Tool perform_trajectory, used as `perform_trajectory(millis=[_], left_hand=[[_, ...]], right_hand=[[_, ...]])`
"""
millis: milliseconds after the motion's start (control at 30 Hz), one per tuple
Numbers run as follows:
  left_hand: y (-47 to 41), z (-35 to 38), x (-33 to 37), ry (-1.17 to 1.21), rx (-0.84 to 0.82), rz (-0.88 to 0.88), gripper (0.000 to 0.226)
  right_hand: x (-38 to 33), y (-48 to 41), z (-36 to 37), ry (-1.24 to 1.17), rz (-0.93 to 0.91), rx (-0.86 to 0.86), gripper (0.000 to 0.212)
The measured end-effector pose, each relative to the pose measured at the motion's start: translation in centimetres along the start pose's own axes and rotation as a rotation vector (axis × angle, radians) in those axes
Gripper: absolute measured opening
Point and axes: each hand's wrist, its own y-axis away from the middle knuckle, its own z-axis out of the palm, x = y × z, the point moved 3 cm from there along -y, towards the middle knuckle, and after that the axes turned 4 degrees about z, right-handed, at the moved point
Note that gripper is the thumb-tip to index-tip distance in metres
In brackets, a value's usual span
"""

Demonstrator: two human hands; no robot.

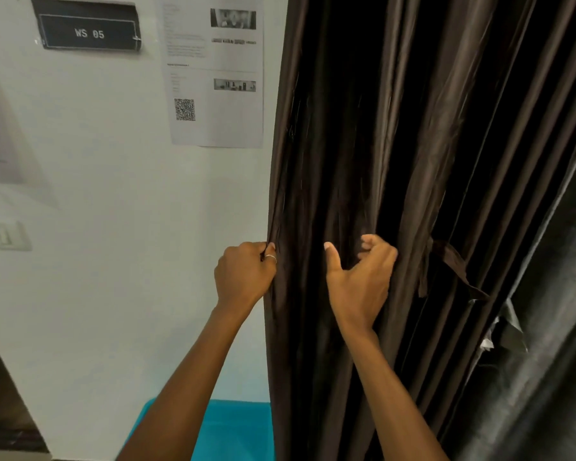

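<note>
A dark brown pleated curtain (413,128) hangs over the right half of the view, against a white wall. My left hand (243,274), with a ring on one finger, grips the curtain's left edge at about waist height. My right hand (359,281) is a little to the right, thumb up and fingers curled into a fold of the same curtain. A fabric tie-back strip (453,261) dangles from the curtain just right of my right hand.
On the white wall (130,194) hang a black sign reading WS 05 (89,31) and a printed sheet with a QR code (217,71). A light switch (9,236) sits at the left. A teal surface (233,430) lies below. Grey sheeting (552,327) hangs at the right.
</note>
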Motion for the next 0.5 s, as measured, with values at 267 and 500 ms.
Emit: perform_trajectory(millis=[267,500], left_hand=[[-0.6,-0.5,-1.7,-0.011,0.002,-0.007,0.042],[-0.8,-0.7,-2.4,0.009,0.034,-0.014,0.041]], right_hand=[[2.1,-3.8,-1.4,0.121,0.025,0.001,0.050],[3.5,-4.6,-2.9,0.174,0.000,0.115,0.020]])
